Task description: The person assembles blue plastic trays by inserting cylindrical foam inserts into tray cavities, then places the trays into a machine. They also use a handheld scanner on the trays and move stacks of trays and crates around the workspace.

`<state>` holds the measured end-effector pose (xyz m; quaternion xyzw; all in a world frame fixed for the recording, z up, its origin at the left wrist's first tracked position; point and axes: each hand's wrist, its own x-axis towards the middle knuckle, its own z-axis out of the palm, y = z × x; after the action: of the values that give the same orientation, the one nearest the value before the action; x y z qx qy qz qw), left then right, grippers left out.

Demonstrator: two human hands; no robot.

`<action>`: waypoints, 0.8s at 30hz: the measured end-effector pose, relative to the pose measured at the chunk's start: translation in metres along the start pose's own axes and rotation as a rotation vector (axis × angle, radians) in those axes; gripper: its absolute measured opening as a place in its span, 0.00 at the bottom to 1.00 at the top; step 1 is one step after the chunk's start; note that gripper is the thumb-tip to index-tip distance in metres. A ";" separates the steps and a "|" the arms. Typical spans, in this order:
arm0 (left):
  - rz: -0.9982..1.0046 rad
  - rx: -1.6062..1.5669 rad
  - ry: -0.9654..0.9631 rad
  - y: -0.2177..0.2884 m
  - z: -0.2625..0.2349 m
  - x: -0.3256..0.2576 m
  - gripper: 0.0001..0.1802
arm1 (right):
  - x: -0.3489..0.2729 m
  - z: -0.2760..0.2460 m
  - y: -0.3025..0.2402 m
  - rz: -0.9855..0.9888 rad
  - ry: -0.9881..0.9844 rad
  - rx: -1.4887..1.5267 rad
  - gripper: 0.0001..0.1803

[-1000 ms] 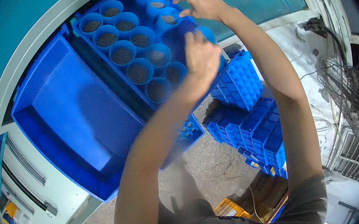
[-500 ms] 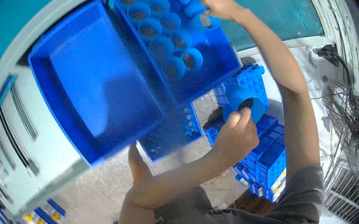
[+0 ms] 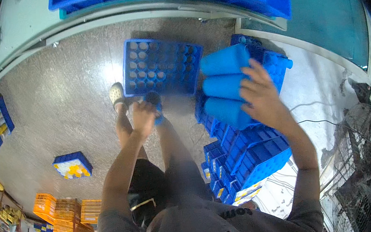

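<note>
Blue tapered cups (image 3: 222, 87): three gripped in right hand (image 3: 262, 97); fourth cup (image 3: 158, 115) in left hand (image 3: 143, 118), at near edge of perforated tray (image 3: 199, 69); all four unplaced.

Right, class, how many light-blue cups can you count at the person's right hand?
3, stacked sideways just left of the right hand: top cup, middle cup, bottom cup. Others could be hidden behind them.
</note>
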<state>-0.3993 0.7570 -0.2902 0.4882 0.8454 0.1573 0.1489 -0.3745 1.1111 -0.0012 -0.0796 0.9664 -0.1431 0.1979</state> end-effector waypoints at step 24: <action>-0.258 -0.045 -0.065 -0.215 0.351 0.008 0.09 | 0.381 0.545 -0.014 -0.034 0.250 -0.302 0.10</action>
<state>-0.4285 0.7043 -0.6973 0.3768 0.8923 0.1399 0.2058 -0.4986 0.8840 -0.6134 -0.1062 0.9925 -0.0088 0.0595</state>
